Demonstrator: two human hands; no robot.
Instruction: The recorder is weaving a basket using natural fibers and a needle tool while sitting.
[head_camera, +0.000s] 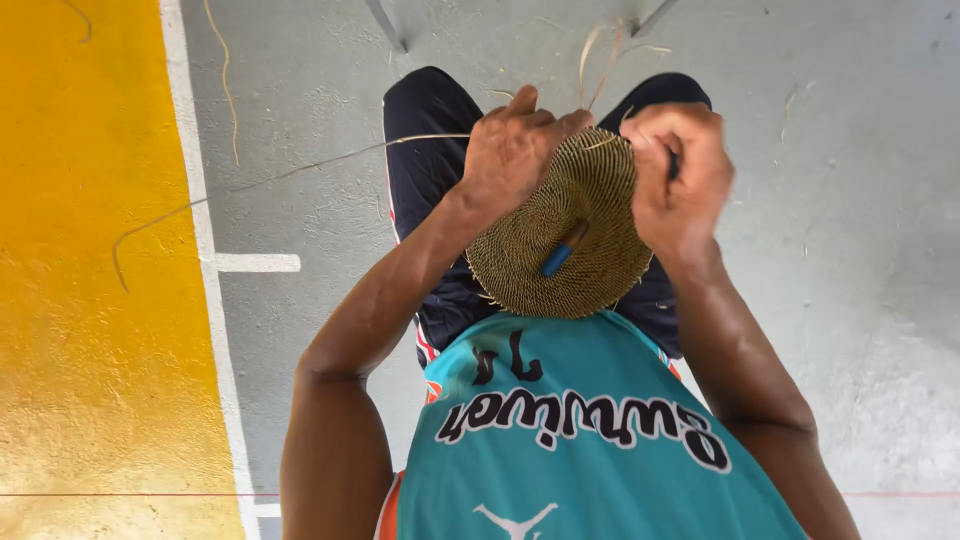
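head view: left hand (515, 145) and right hand (680, 170) grip woven disc (560, 235)

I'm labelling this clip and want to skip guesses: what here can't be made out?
Head view only:
- Right hand: blurred, so what its fist grips is unclear.
- Blue-handled tool: its tip is buried in the woven disc.
- Disc's top edge: hidden behind left hand.
- Long fibre strand: too thin to trace.
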